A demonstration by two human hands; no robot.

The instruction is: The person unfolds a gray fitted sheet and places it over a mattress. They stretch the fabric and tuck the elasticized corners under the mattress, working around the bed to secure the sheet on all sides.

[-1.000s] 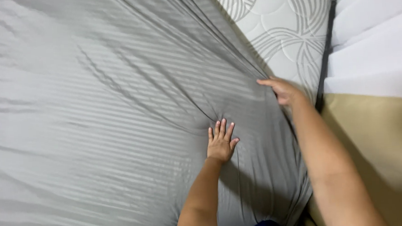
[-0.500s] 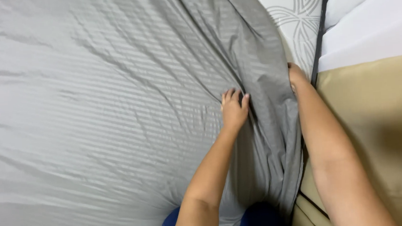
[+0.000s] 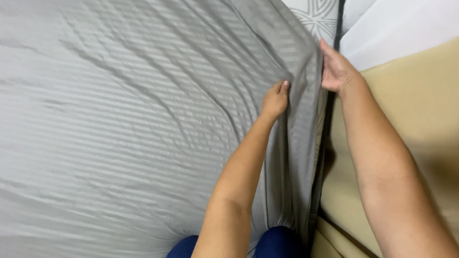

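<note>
A grey striped bed sheet covers most of the mattress, whose white quilted top shows bare at the upper right. My left hand rests on the sheet near its right edge, fingers curled and pinching a fold of cloth. My right hand grips the sheet's edge at the side of the mattress, thumb on top, fingers hidden behind the cloth. The two hands are a short span apart, with the sheet's border between them.
To the right of the mattress run a beige panel and a white surface above it. A dark gap runs along the mattress side. My knees in blue cloth press against the sheet at the bottom.
My left hand went from lying flat on the sheet to pinching a fold nearer the edge. My right hand stayed on the sheet's edge. The view shifted toward the mattress side.
</note>
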